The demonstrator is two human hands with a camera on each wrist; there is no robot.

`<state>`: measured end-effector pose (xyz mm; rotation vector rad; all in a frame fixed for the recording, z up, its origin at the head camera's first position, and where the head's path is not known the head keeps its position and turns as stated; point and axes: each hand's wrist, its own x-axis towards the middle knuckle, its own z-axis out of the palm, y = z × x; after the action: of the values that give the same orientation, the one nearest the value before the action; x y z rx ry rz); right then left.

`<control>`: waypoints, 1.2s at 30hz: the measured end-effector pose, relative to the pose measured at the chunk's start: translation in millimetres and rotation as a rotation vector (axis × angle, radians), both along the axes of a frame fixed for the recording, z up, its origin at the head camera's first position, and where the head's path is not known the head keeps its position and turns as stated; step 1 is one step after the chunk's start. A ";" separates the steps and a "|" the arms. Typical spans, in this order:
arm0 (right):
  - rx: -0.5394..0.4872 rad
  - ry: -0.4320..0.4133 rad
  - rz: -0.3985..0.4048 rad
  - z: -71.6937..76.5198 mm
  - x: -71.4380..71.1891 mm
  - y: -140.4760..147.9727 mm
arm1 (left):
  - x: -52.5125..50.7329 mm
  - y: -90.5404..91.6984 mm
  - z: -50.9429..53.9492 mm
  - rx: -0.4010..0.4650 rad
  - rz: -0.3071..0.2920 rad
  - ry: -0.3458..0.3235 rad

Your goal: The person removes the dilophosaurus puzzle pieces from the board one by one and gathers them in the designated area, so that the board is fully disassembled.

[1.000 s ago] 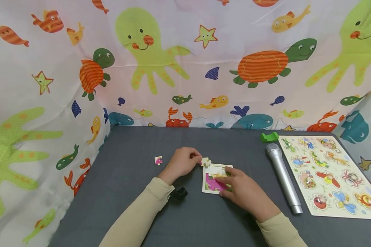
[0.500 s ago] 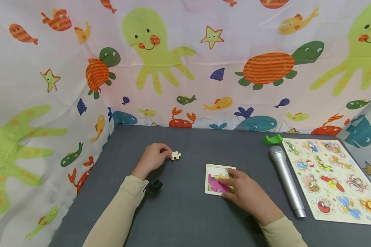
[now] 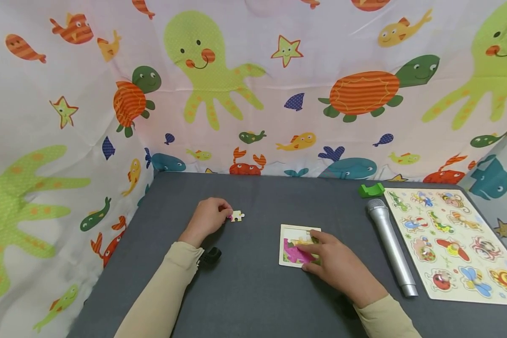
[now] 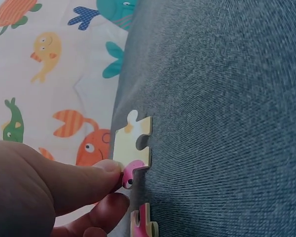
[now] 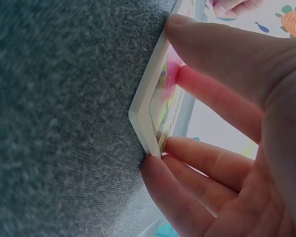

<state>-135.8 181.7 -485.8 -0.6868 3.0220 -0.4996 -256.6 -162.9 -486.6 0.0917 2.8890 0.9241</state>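
Observation:
My left hand pinches a cream jigsaw piece with a pink patch between thumb and forefinger, at the left of the table. Just beside those fingers a second, pink jigsaw piece lies on the cloth in the left wrist view; the hand hides it from the head view. Near the table's middle, a small framed puzzle tray lies flat, partly filled with pink and green pieces, its upper part pale. My right hand holds this tray by its edges, thumb at the near side, one finger touching the pink picture.
To the right lie a silver microphone, a green curved block and a large board of insect pictures. A sea-animal curtain hangs behind the dark grey table.
My left hand has carried the cream jigsaw piece from the tray's upper left corner leftward to the loose pink piece. The right hand stays on the tray. The head view has shifted slightly.

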 end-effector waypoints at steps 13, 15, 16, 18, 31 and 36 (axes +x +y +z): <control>-0.018 0.006 -0.055 -3.0 2.6 -0.5 | -1.3 -0.7 -2.3 0.013 0.000 -0.003; -0.021 0.011 -0.065 -2.7 3.4 -0.4 | -1.3 -1.3 -2.0 0.031 0.006 -0.002; -0.022 0.012 -0.069 -2.7 3.6 -0.3 | -1.1 -1.5 -1.7 0.040 0.008 0.002; -0.026 0.012 -0.079 -1.9 4.0 -0.8 | -0.3 -0.8 -0.7 0.040 0.010 0.023; -0.016 -0.080 -0.140 4.8 8.3 -1.2 | 22.9 77.2 5.4 0.031 -0.319 0.116; -0.021 -0.079 -0.112 6.7 7.8 2.5 | 27.6 123.1 5.8 0.039 -0.451 0.062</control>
<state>-128.0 184.2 -479.2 -0.4878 2.9969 -0.5489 -229.0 -39.8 -480.8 0.7496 2.7205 0.8975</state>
